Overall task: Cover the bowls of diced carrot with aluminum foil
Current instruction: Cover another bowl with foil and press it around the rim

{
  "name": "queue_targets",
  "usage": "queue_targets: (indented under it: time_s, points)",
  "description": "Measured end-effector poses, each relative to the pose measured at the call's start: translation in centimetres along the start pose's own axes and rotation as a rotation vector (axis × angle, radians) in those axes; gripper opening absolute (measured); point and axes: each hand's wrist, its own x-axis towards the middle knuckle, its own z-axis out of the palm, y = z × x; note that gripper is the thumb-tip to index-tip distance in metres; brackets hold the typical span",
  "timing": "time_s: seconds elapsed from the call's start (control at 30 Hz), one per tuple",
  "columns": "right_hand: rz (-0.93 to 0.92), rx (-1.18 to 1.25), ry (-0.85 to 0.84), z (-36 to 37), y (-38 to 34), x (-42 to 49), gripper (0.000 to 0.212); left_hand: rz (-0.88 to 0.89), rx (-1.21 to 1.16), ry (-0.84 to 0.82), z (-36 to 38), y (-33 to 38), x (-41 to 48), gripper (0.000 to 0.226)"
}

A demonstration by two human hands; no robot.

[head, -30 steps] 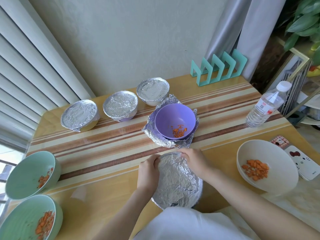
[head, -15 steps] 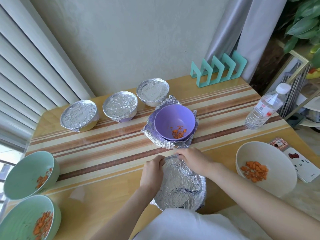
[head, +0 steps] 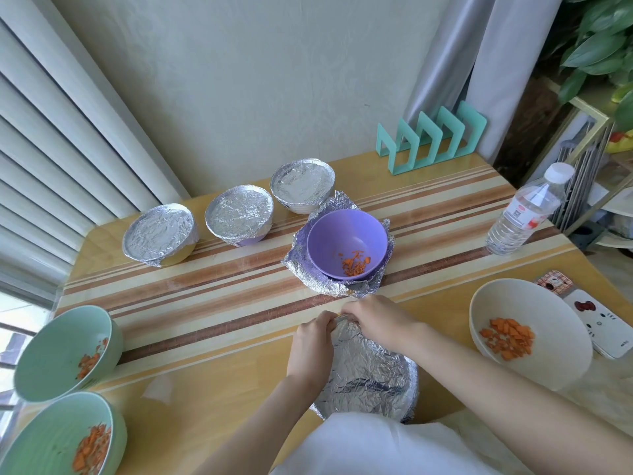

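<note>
A crumpled silver foil sheet (head: 371, 378) lies over a bowl at the near middle of the striped wooden desk (head: 205, 303), right in front of the person. The bowl itself is almost wholly hidden beneath it. Both hands work at its far rim. The left hand (head: 313, 341) and the right hand (head: 373, 320) each have their fingers curled, pinching the foil's edge, and the two hands nearly touch.

The step in hand looks like crimping this cover down. Next, I judge, the pinching needs to travel round the rim towards the near side, gently enough that the thin foil does not tear.

Just beyond stands a round purple plastic bowl (head: 346, 241), open, with a few carrot dice, resting on a second loose foil sheet (head: 308, 274). Three foil-covered bowls (head: 239, 212) form a row at the far left. Two pale green bowls (head: 65, 351) at the near left and a cream bowl (head: 527, 334) at the right hold diced carrot, uncovered.
</note>
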Motion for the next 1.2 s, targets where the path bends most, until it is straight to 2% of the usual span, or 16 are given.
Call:
queue_targets:
  time_s: [0.1,0.17,0.23,0.33,0.57,0.77,1.03,1.2]
  points:
    - [-0.032,0.034,-0.003,0.1,0.3,0.1,0.025,-0.003,-0.004,0.002,-0.1,-0.2,0.0,0.022]
    - [-0.045,0.166,0.006,0.3,0.7,0.1,0.018,-0.003,0.000,0.007,-0.3,-0.2,0.0,0.022]
    - [-0.020,0.277,0.049,0.3,1.0,-0.3,0.022,-0.005,-0.013,0.023,-0.5,-0.3,0.0,0.021]
    - [0.014,0.302,0.132,0.4,1.3,-0.9,0.026,0.006,-0.027,0.020,-0.5,-0.2,-0.2,0.020]
    - [0.080,0.422,0.109,0.2,1.5,-1.6,0.028,-0.005,-0.037,0.037,-0.4,-0.2,-0.1,0.019]
    - [0.083,0.443,0.087,0.4,1.7,-1.5,0.028,-0.017,-0.046,0.048,-0.4,-0.3,-0.1,0.020]
    - [0.095,0.345,0.128,2.4,2.7,-1.1,0.030,-0.013,-0.060,0.100,-0.7,-0.5,-0.7,0.019]
    - [0.066,0.239,0.037,1.8,1.9,-0.6,0.031,-0.021,-0.061,0.115,-1.1,-0.4,-0.7,0.020]
